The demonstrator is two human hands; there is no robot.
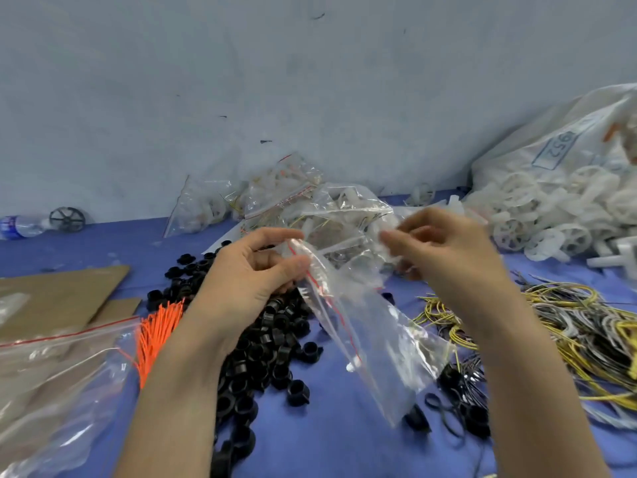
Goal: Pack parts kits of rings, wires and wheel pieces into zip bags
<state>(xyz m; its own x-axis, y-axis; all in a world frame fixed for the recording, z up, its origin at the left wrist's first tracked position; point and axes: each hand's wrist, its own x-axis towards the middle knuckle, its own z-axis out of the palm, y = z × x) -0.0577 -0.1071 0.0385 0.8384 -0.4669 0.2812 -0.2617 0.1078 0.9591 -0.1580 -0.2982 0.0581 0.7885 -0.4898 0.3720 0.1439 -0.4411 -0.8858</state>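
Blue tabletop [327, 443] runs back to a pale, scuffed wall, with parts heaped across it. At centre the left hand [255, 270] pinches the top edge of an empty clear zip bag [372, 332] between thumb and forefinger, right at its red zip line, and the bag hangs slanted down to the right above the table. The right hand [444, 246] is held up near the bag's mouth with its fingers curled, but it is blurred and I cannot tell whether it grips anything. Under the left wrist lies a pile of black rings [269, 339]. Tangled yellow and black wires [586, 326] lie to the right, and white wheel pieces [537, 208] spill beside a large sack [560, 146] printed "952" in a box. Filled bags [282, 198] lean against the wall. At far left lies a water bottle [20, 226] whose blue label is unreadable.
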